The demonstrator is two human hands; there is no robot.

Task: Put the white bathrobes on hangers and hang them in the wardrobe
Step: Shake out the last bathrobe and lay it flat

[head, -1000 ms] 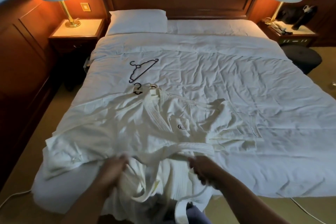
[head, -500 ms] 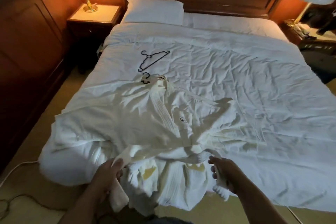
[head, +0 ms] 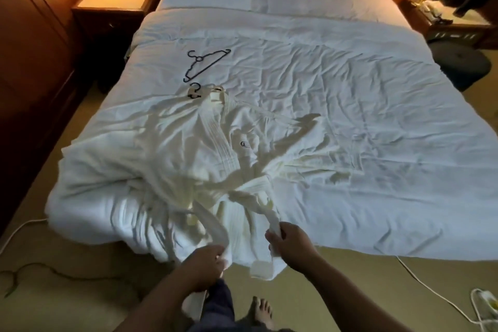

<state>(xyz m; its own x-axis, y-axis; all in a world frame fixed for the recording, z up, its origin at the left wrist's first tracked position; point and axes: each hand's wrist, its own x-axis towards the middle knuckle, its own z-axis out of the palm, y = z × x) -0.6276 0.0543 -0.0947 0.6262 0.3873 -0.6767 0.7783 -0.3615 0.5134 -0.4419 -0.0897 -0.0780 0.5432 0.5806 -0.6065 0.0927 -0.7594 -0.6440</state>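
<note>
A white bathrobe lies face up on the bed, its lower part hanging over the foot edge. The hook of a hanger sticks out at its collar. A loose black hanger lies on the duvet just beyond. The robe's belt is wrapped round the waist. My left hand grips one belt end below the bed edge. My right hand grips the other belt end, and both ends run taut from the waist.
Nightstands with lit lamps flank the headboard, left and right. A dark round stool stands beside the bed on the right. White cables and a dark cord lie on the carpet. Wood panelling lines the left wall.
Both hands have drawn back from the robe's waist toward me, each pulling a belt end out over the foot of the bed. The view has shifted back and lower.
</note>
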